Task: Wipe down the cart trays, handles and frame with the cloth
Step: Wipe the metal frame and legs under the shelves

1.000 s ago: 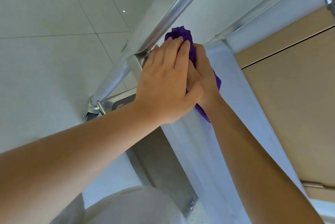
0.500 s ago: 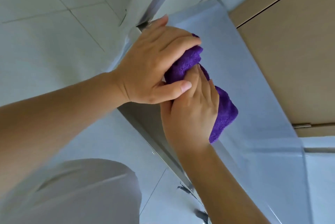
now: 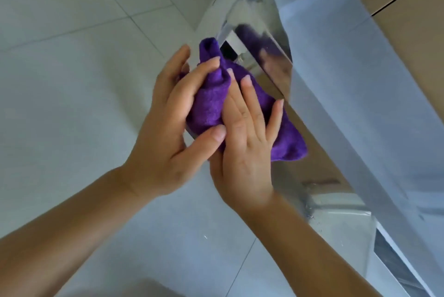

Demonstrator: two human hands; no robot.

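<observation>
The purple cloth (image 3: 213, 104) is bunched between both my hands, at the frame's centre, beside the shiny steel cart frame (image 3: 271, 56) at two o'clock of it. My left hand (image 3: 165, 133) grasps the cloth, thumb and fingers curled round it. My right hand (image 3: 245, 152) presses its straight fingers flat on the cloth. White floor tiles (image 3: 72, 68) spread out toward nine o'clock.

Both forearms bare to frame edge, no sleeves visible. Left hand (image 3: 165, 133) and right hand (image 3: 247, 152): no gloves, rings, watch or wristbands. Nails short, unpainted. Bottom edge: pale grey-white garment (image 3: 134, 289) w/ rounded outline, blurred, can't tell which part of clothing.
</observation>
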